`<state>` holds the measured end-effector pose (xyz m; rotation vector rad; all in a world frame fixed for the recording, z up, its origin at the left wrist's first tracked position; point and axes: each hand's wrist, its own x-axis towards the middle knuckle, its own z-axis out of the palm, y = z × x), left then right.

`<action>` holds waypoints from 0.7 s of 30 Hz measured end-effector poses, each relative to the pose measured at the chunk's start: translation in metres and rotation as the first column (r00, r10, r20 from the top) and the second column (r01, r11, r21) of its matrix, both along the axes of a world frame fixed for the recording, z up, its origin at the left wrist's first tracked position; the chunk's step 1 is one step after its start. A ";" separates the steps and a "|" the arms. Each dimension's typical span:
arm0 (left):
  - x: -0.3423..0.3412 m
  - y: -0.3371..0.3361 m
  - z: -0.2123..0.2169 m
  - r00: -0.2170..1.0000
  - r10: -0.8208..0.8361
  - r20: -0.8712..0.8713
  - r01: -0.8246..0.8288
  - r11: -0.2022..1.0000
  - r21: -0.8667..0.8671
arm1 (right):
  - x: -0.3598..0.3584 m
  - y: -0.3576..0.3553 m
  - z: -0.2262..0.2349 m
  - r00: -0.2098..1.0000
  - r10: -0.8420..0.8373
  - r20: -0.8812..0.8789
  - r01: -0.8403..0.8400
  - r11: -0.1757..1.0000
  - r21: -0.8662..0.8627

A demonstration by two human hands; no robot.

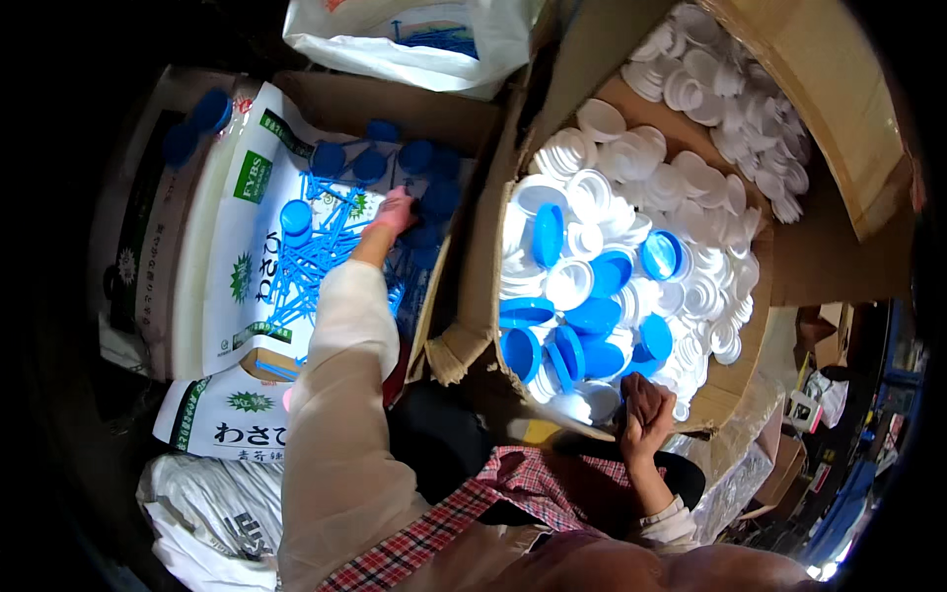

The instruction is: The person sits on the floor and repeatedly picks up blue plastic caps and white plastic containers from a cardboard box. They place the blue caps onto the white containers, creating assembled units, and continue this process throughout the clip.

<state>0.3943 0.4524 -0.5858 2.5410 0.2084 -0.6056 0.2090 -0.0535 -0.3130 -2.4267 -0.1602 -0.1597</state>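
Note:
In the box on the left, my left hand (395,211), in a pink glove, reaches in at the right end of a heap of thin blue plastic sticks (330,247). Its fingers look drawn together, and anything between them is too small to name. Round blue lids (415,156) lie just beyond it, and another blue lid (296,217) rests on the sticks. My right hand (647,416) is closed at the near rim of the right-hand cardboard box (735,405); its fingers are dark and what they hold is hidden. Blue lids (593,316) lie close by on many white lids (702,296).
White printed sheeting (232,207) lines the left box. Beyond it stands a white bag (395,64) with blue sticks inside. A cardboard flap (838,109) rises at the right box's far side. A silvery-white sack (212,513) lies near left. Clear plastic film (735,474) hangs near right.

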 end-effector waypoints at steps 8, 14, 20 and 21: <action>-0.090 -0.045 0.275 0.657 0.701 0.279 -0.134 0.473 -0.871 | 0.009 0.001 0.017 0.992 0.078 -0.098 -0.049 0.962 0.268; -0.090 -0.213 0.368 0.802 0.394 0.449 0.104 0.648 -0.754 | 0.056 0.045 0.100 0.810 0.281 0.514 -0.468 0.838 0.280; -0.105 -0.339 0.358 0.971 -0.241 0.001 -0.133 -0.540 -0.831 | 0.052 0.031 0.118 0.771 0.029 0.637 -0.064 0.997 0.033; -0.117 -0.350 0.362 0.991 -0.134 0.024 -0.036 -0.433 -0.901 | 0.049 0.022 0.117 0.796 0.033 0.605 -0.058 0.998 0.022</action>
